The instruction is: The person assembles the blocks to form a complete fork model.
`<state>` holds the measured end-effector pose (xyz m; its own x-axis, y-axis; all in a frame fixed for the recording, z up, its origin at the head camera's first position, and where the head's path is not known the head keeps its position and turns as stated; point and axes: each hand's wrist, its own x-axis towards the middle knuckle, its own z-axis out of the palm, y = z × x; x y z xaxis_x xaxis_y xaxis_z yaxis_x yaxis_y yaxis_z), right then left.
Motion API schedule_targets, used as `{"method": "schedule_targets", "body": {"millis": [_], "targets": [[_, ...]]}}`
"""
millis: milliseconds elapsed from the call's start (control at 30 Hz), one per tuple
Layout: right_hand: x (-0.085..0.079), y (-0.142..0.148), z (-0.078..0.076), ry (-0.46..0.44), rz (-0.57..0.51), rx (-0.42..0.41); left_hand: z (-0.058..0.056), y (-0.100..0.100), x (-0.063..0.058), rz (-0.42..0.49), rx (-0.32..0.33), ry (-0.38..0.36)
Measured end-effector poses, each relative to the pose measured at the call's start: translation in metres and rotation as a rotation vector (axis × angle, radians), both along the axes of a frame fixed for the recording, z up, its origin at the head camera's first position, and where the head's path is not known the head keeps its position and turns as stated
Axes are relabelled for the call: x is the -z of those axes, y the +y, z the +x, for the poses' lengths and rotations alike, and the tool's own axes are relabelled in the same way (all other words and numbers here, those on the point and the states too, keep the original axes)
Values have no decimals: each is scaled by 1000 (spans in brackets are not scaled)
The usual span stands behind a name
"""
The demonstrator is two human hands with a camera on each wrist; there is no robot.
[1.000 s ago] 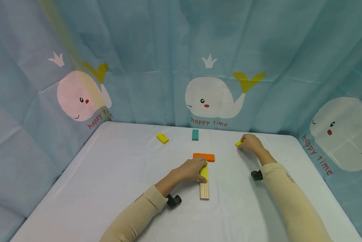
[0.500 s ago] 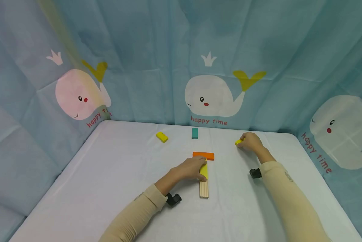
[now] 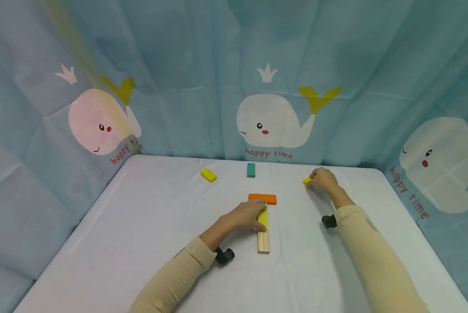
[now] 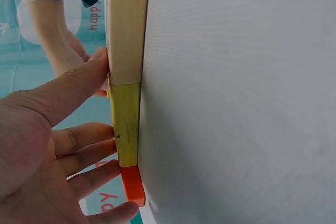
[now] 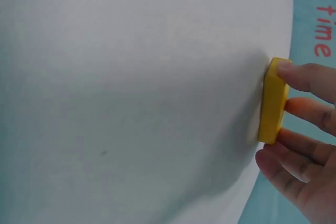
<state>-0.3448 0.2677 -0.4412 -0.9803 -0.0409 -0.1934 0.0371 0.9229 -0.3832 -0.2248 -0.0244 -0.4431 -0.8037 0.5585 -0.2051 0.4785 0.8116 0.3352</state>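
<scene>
In the head view my left hand (image 3: 246, 216) lies over a yellow block (image 3: 263, 218) set end to end with a plain wooden block (image 3: 263, 242). The left wrist view shows its thumb at the seam of these two, fairly straight fingers along the yellow block's upper edge, and the little finger at an orange block (image 4: 134, 186). That orange block (image 3: 270, 199) lies crosswise at the far end. Off to the right, my right hand (image 3: 323, 181) holds another yellow block (image 5: 273, 100) between thumb and fingers, low over the white tabletop.
A third yellow block (image 3: 208, 175) lies slanted at the back left of the white table (image 3: 140, 243). Near the back edge, a teal block (image 3: 251, 170) lies lengthwise. Behind the table hangs a blue curtain (image 3: 179, 121) printed with whales.
The whole head view has shifted slightly, so the scene sits a little higher in it. Both hands and all the blocks keep their places on the table.
</scene>
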Motion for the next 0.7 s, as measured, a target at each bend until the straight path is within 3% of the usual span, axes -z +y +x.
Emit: {"method": "schedule_targets", "body": {"millis": [300, 700], "targets": [[3, 3, 8, 53, 1, -25, 1, 2, 2, 1, -9, 1], [1, -19, 14, 83, -47, -106, 0, 0, 3, 14, -14, -2]]}}
